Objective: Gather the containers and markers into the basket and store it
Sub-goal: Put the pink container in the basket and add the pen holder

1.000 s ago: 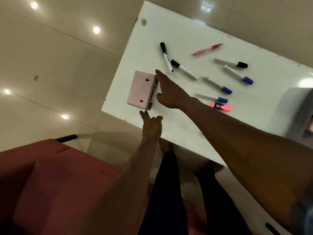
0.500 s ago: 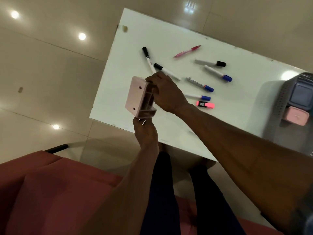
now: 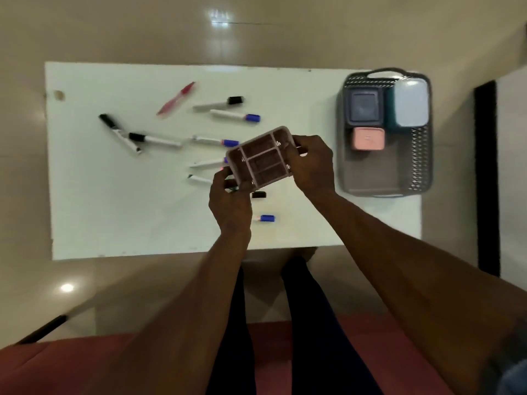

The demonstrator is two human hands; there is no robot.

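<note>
I hold a pink divided organiser container (image 3: 262,159) above the middle of the white table (image 3: 114,218), its compartments facing me. My left hand (image 3: 228,201) grips its near left corner and my right hand (image 3: 312,163) grips its right end. A grey perforated basket (image 3: 422,155) stands at the table's right end with a dark square container (image 3: 363,105), a pale teal-based box (image 3: 410,102) and a small pink box (image 3: 368,139) inside. Several markers lie scattered on the table, among them a black-capped one (image 3: 155,139) and a blue-capped one (image 3: 235,116). A pink pen (image 3: 176,98) lies further back.
More markers lie partly hidden under the organiser and my left hand, with a blue cap (image 3: 266,218) showing near the front. My legs and a red seat (image 3: 57,363) are below the table's near edge. A dark door edge (image 3: 487,178) stands at the right.
The organiser has been lifted from the table's left edge, turned open side up, and carried right toward the basket. My view has swung so the whole table and basket show.
</note>
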